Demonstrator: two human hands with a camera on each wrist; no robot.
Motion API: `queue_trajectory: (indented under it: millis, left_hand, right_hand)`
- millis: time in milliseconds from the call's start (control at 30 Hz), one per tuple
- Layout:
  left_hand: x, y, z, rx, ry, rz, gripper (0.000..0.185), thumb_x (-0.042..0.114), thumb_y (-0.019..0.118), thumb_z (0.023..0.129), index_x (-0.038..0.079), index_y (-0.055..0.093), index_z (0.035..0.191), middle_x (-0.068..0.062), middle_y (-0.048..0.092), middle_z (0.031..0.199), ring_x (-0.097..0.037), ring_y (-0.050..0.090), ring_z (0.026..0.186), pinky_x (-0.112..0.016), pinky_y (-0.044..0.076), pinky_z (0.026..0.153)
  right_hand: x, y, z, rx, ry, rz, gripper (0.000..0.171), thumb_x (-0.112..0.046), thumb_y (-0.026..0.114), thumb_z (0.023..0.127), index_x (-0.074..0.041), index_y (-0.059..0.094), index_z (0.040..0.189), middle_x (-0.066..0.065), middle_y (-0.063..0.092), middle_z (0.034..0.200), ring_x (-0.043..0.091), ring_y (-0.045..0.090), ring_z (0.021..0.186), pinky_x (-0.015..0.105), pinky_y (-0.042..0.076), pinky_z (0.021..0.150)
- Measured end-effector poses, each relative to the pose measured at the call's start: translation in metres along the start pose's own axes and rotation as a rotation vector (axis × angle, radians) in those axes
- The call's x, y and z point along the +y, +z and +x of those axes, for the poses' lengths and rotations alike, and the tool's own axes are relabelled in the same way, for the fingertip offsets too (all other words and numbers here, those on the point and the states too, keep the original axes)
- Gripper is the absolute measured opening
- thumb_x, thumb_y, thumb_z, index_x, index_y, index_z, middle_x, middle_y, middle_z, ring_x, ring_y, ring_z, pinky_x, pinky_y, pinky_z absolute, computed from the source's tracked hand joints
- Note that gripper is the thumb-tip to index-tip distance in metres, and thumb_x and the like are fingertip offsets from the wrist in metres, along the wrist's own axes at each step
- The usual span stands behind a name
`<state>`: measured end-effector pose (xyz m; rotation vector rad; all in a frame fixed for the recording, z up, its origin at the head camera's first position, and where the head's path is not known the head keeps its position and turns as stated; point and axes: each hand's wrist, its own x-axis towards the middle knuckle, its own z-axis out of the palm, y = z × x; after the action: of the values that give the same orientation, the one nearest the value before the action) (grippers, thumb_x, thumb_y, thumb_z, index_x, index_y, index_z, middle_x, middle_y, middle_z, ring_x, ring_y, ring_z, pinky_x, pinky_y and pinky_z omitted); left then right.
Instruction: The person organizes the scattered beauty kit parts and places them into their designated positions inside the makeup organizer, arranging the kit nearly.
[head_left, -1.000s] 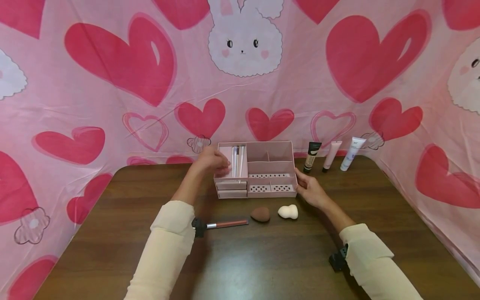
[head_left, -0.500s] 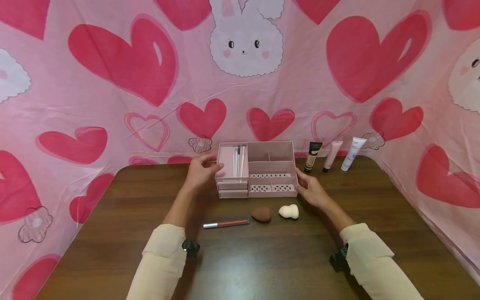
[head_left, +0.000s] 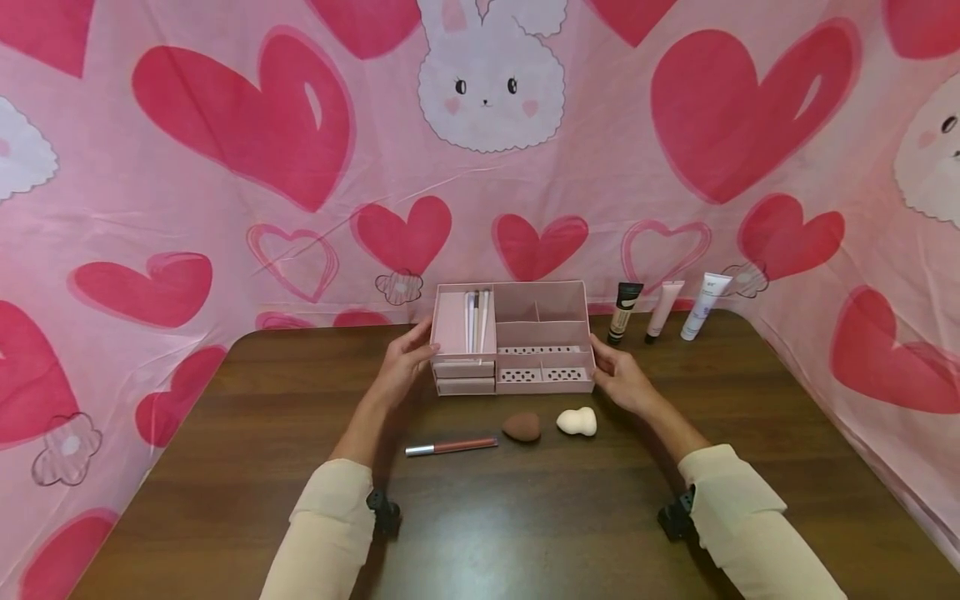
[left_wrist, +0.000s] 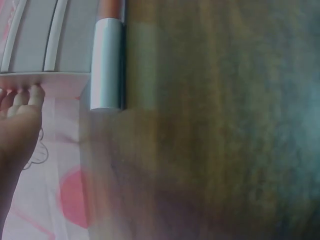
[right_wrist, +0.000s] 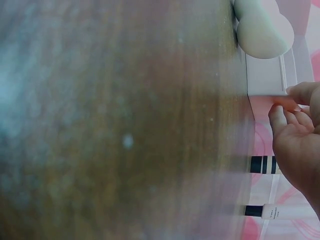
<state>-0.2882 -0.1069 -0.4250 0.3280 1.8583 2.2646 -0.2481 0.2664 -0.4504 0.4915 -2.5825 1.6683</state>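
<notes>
In the head view, a pink makeup organizer (head_left: 516, 312) stands at the back of the table, with two small drawers at its lower left. Several slim makeup brushes (head_left: 477, 321) lean in its left compartment. My left hand (head_left: 399, 360) holds the organizer's left side, thumb by the front edge and fingers along the wall. On the opposite side my right hand (head_left: 626, 381) grips the right wall, its thumb at the front corner in the right wrist view. In front lie a lip gloss tube (head_left: 452, 447), a brown makeup sponge (head_left: 521, 427) and a cream makeup sponge (head_left: 577, 422).
Right of the organizer, a black tube (head_left: 624, 312), a pink tube (head_left: 664, 311) and a white tube (head_left: 706, 307) stand upright near the table's back edge. A pink heart-patterned cloth (head_left: 315, 150) hangs behind the wooden table (head_left: 525, 533).
My left hand has come out from over the brush compartment, moving left and down to the organizer's left side. The right hand stays at the right wall.
</notes>
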Motion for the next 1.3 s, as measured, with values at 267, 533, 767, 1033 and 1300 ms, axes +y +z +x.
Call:
queue_trajectory:
  millis: [267,533,767,1033,1300]
  left_hand:
    - [-0.004,0.003,-0.002,-0.003,0.063,-0.061,0.066,-0.007,0.043,0.097,-0.006,0.019,0.159,-0.023,0.021,0.168,-0.016,0.043,0.140,-0.009,0.048,0.098]
    - [-0.005,0.005,0.000,0.013,0.083,-0.057,0.068,-0.010,0.043,0.094,-0.008,0.019,0.157,-0.020,0.015,0.170,-0.027,0.027,0.149,-0.007,0.045,0.096]
    - [-0.007,0.005,0.001,0.027,0.089,-0.045,0.068,-0.011,0.042,0.092,-0.010,0.019,0.156,-0.021,0.013,0.170,-0.030,0.018,0.153,-0.020,0.036,0.116]
    - [-0.009,0.010,0.002,0.013,0.099,-0.063,0.069,-0.011,0.042,0.091,-0.010,0.019,0.156,-0.019,0.013,0.170,-0.028,0.014,0.156,-0.042,0.016,0.128]
    - [-0.010,0.010,0.001,0.026,0.108,-0.059,0.069,-0.009,0.042,0.091,-0.010,0.019,0.156,-0.019,0.012,0.170,-0.028,0.016,0.155,-0.027,0.029,0.123]
  right_hand:
    - [-0.002,-0.001,0.000,0.001,-0.001,-0.005,0.064,0.016,0.048,0.094,0.018,0.020,0.152,0.040,0.021,0.158,0.051,0.033,0.142,0.036,0.045,0.106]
    - [-0.001,0.000,0.000,-0.002,0.002,-0.019,0.064,0.016,0.048,0.094,0.018,0.021,0.152,0.039,0.022,0.158,0.052,0.033,0.142,0.042,0.043,0.107]
    - [0.000,0.000,0.001,-0.004,-0.007,-0.022,0.064,0.016,0.048,0.094,0.017,0.022,0.152,0.040,0.023,0.158,0.051,0.034,0.141,0.039,0.044,0.106]
    - [0.003,-0.001,-0.001,0.003,-0.023,-0.009,0.063,0.017,0.049,0.094,0.020,0.021,0.151,0.041,0.022,0.156,0.053,0.034,0.140,0.046,0.043,0.106]
    - [0.004,-0.002,-0.002,0.024,-0.015,-0.081,0.061,0.014,0.053,0.095,0.017,0.028,0.151,0.039,0.032,0.153,0.051,0.042,0.137,0.029,0.048,0.103]
